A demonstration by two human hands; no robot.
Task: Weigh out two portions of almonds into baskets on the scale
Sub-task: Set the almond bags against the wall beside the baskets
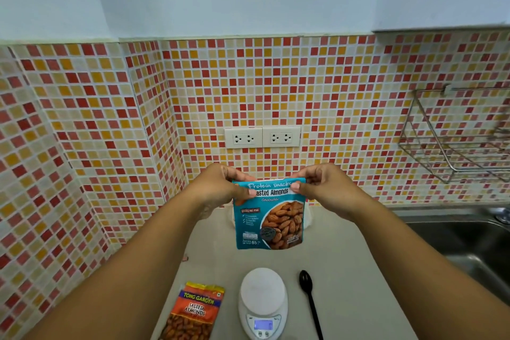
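Note:
I hold a teal pouch of roasted almonds [271,218] upright in the air above the counter. My left hand [220,188] pinches its top left corner and my right hand [321,185] pinches its top right corner. Below it a white digital scale [263,302] sits on the counter with its display lit and nothing on its platform. An orange bag of salted almonds [193,312] lies flat to the left of the scale. A black spoon [310,301] lies to the right of the scale. Something white shows behind the pouch, mostly hidden.
The pale counter [345,270] runs between a tiled wall on the left and a steel sink [469,243] on the right. A wire rack [455,141] hangs on the back wall at right. Two wall sockets [262,137] sit above the counter.

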